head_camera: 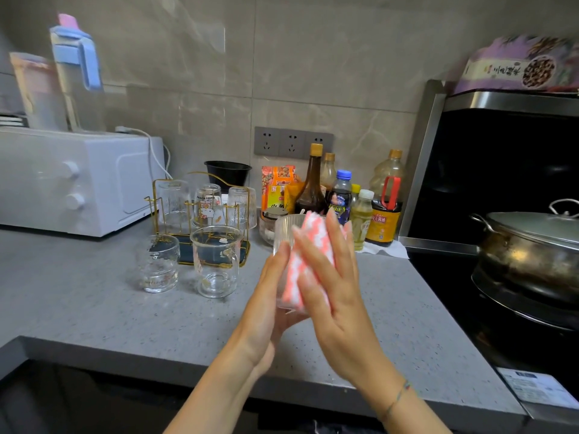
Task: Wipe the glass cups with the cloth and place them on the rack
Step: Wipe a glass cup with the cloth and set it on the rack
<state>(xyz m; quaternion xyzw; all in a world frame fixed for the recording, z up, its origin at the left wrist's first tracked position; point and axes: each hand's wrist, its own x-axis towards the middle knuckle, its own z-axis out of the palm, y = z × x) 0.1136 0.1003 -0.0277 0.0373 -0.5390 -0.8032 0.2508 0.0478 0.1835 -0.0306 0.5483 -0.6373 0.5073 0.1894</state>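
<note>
My left hand (pixel 266 302) cups a ribbed glass cup (pixel 284 228) from the left and below, above the counter. My right hand (pixel 332 292) presses a pink-and-white cloth (pixel 313 239) flat against the cup's right side with straight fingers. The cloth hides most of the cup. Behind and to the left stands a gold wire rack (pixel 155 208) with three glasses upside down on it, one of them with a cartoon print (pixel 208 205). In front of the rack, a small textured glass (pixel 158 264) and a handled glass mug (pixel 216 261) stand upright on the counter.
A grey speckled counter (pixel 125 314) runs to a front edge below my arms. A white toaster oven (pixel 78 183) is at back left. Sauce and oil bottles (pixel 313 189) and a small jar (pixel 271 223) crowd the wall behind my hands. A lidded pot (pixel 532 245) sits on the stove at right.
</note>
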